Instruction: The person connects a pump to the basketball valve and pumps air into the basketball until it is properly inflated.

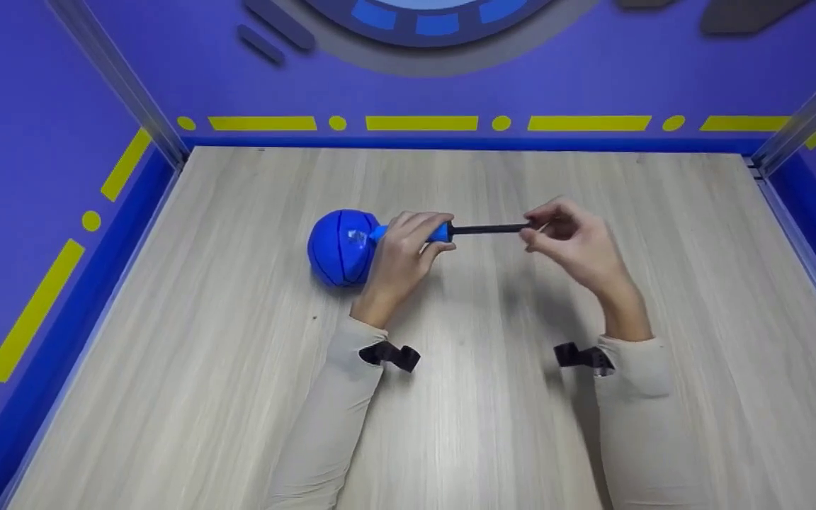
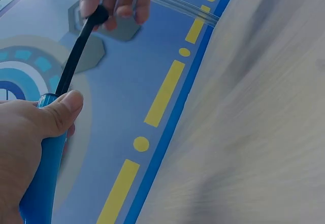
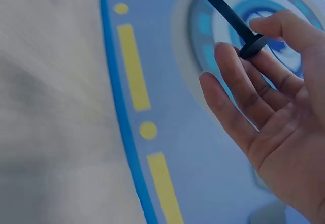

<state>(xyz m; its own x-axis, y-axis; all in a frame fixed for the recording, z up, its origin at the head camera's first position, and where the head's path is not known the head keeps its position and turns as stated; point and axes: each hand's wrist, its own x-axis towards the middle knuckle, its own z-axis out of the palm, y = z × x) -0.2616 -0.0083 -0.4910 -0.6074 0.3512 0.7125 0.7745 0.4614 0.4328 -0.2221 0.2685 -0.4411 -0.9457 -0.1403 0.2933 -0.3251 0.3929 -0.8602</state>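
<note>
A blue ball with dark seam lines rests on the table, left of the hands in the head view. Just to its right, my left hand grips the blue barrel of a hand pump, its narrow end pointing at the ball. Whether that tip enters the ball is hidden by the hand. A black plunger rod extends far out of the barrel to the right. With thumb and fingers, my right hand pinches the rod's end, where the right wrist view shows a black disc handle.
The wood-grain table is bounded by a blue back wall and side walls with yellow markings. Black wrist straps sit on both sleeved forearms.
</note>
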